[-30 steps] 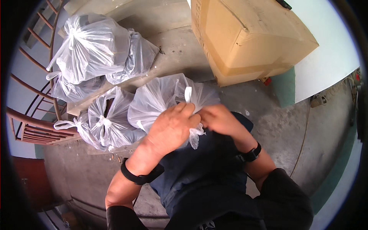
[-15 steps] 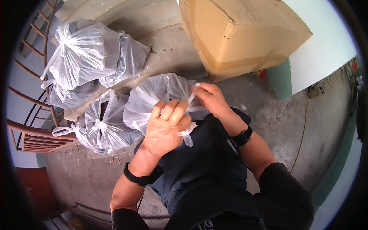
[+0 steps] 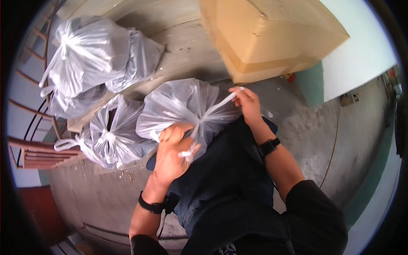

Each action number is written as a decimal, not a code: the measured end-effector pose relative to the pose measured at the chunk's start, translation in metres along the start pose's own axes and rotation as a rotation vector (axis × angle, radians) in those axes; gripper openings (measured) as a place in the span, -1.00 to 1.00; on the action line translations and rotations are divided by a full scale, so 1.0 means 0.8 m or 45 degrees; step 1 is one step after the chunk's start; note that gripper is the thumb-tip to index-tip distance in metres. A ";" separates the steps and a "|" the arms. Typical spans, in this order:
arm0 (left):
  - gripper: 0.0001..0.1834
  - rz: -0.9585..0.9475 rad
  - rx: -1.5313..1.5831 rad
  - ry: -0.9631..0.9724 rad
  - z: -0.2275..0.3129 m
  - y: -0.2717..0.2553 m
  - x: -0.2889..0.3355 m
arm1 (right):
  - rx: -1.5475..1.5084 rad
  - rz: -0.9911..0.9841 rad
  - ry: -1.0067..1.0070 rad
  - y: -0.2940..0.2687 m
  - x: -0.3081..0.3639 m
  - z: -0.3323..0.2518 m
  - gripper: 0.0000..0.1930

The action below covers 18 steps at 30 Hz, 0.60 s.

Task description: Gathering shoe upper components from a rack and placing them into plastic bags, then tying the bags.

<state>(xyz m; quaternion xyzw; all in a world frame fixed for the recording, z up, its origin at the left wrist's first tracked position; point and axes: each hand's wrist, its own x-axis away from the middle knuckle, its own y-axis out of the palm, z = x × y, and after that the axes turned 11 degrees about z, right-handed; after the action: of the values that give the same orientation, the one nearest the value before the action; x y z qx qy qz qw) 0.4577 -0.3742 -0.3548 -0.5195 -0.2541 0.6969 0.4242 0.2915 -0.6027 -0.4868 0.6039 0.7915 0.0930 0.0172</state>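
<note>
A full, translucent white plastic bag (image 3: 170, 100) stands in front of me, its top gathered into a tight twist. My left hand (image 3: 172, 153) is closed on one end of the gathered plastic, at the near side of the bag; a crumpled tip pokes out by the thumb. On the far right side of the twist, my right hand (image 3: 247, 102) pinches the other end, a strip stretched taut between it and the bag's neck. What the bag contains cannot be made out.
To the left sits another tied plastic bag (image 3: 117, 142). More filled bags (image 3: 91, 55) rest on a concrete step (image 3: 182, 51) beside a brown metal railing (image 3: 34, 142). A large cardboard box (image 3: 272, 42) stands at the far right, near a white and green wall (image 3: 352, 59).
My hands have moved apart: the left toward me and leftward, the right outward to the right. The strips between them are pulled tight, and the bag's neck has drawn into a narrow gather.
</note>
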 end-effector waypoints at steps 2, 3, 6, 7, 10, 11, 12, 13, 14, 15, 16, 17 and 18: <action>-0.75 0.072 0.621 -0.133 -0.003 0.005 -0.017 | -0.536 -0.024 0.209 0.046 0.024 -0.042 -0.73; -0.69 0.022 0.821 -0.322 -0.002 0.018 -0.013 | -1.053 0.016 0.424 0.065 0.033 -0.052 -0.73; -0.52 -0.003 0.947 -0.687 0.011 0.037 -0.037 | -1.253 -0.725 0.450 0.045 0.014 -0.045 -0.71; -0.51 0.006 0.946 -0.773 0.008 0.038 -0.040 | -1.019 -0.675 0.424 0.042 0.011 -0.045 -0.66; -0.48 0.041 0.868 -0.887 0.003 0.034 -0.030 | -0.188 -0.648 0.219 0.039 0.011 -0.032 -0.65; -0.48 0.049 0.796 -0.902 0.001 0.032 -0.025 | -0.183 -0.549 0.221 0.043 0.003 -0.027 -0.66; -0.48 0.055 0.792 -0.917 -0.005 0.028 -0.017 | -0.180 -0.561 0.231 0.045 0.005 -0.022 -0.66; -0.46 0.014 0.823 -0.953 -0.015 0.026 -0.007 | -0.079 -0.565 0.171 0.045 0.008 -0.017 -0.65; -0.45 -0.029 0.856 -0.986 -0.019 0.024 -0.002 | 0.022 -0.567 0.108 0.042 0.012 -0.013 -0.64; -0.45 -0.019 0.854 -0.995 -0.019 0.021 -0.008 | 0.086 -0.619 -0.002 0.036 0.014 -0.011 -0.69; -0.45 0.052 0.924 -1.022 -0.016 0.014 -0.015 | 0.083 -0.635 0.011 0.047 0.032 -0.024 -0.69; -0.44 0.125 0.994 -1.045 -0.015 0.012 -0.021 | 0.321 -0.638 -0.329 0.055 0.050 -0.041 -0.72; -0.44 0.132 1.005 -0.998 -0.019 0.022 -0.026 | 0.555 -0.634 -0.686 0.064 0.066 -0.061 -0.70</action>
<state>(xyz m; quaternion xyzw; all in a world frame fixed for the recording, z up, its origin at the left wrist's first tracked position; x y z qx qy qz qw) 0.4681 -0.4022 -0.3630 -0.0351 -0.0868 0.9002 0.4253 0.3191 -0.5452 -0.4261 0.3866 0.8814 -0.2447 0.1173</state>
